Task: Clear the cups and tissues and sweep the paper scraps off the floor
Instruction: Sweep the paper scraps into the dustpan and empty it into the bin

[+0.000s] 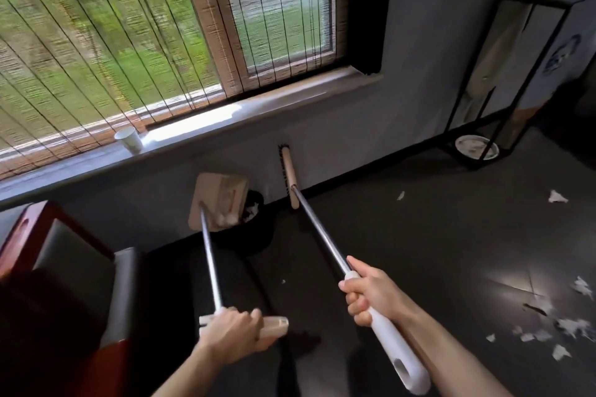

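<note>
The left hand (pixel 238 329) has its fingers curled round the pale beige grip of a long-handled beige dustpan (pixel 213 200). The pan is tipped up directly over the round black waste bin (pixel 258 238) that stands against the wall. A couple of crumpled white tissue wads (pixel 225 219) sit at the pan's lower edge, just above the bin's mouth.

The right hand (pixel 364 293) is wrapped tight round the white plastic grip of a metal-shafted broom (pixel 322 235). Its wooden head (pixel 288 171) is raised just right of the bin, close to the wall.

A white paper cup (pixel 129 138) stands upright on the grey windowsill (pixel 258 103), above and left of the bin. Torn white paper scraps (pixel 561 325) lie scattered on the dark floor (pixel 403 219), well to the bin's right.
</note>
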Demonstrator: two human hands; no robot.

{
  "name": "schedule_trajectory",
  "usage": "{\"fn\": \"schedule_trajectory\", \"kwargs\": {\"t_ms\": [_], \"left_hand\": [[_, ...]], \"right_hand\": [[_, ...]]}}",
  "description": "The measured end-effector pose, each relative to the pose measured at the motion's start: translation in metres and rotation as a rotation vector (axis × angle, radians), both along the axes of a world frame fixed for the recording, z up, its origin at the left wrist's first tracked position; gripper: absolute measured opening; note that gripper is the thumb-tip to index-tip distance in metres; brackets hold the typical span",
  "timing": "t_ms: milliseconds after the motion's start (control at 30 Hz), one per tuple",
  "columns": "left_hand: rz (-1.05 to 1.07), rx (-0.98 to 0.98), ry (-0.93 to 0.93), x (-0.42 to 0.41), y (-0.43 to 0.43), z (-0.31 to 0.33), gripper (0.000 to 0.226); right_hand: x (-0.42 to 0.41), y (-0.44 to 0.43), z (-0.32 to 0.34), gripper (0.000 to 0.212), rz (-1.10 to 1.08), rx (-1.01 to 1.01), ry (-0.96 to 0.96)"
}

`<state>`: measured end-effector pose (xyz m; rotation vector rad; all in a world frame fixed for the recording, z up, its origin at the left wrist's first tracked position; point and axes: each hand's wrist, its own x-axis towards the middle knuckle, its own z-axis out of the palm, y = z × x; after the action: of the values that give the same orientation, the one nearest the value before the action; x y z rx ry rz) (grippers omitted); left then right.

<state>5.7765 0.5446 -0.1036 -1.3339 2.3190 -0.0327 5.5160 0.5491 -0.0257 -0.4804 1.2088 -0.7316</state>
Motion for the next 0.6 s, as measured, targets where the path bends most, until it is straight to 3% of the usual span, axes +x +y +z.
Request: {"fn": "schedule_trajectory", "kwargs": {"t_ms": [100,167,467,600], "left_hand": [[-0.127,0.033,-0.016,-0.002,0.000,-0.023,0.064],[-0.094,0.077,-0.040,-0.003,-0.009,-0.032,0.065],[-0.127,-0.255,0.065,0.014,-0.004,-0.025,0.064],[-0.160,-0.190,0.073,0.016,0.006,-0.044,0.059]], "right_hand": [[-0.003,0.002,-0.006,0.071,0.000,0.008,0.002],[-0.006,-0.001,-0.006,0.071,0.001,0.013,0.012],[-0.013,-0.003,-0.014,0.069,0.013,0.042,0.008],[-0.007,-0.002,-0.024,0.071,0.024,0.047,0.020]]}}
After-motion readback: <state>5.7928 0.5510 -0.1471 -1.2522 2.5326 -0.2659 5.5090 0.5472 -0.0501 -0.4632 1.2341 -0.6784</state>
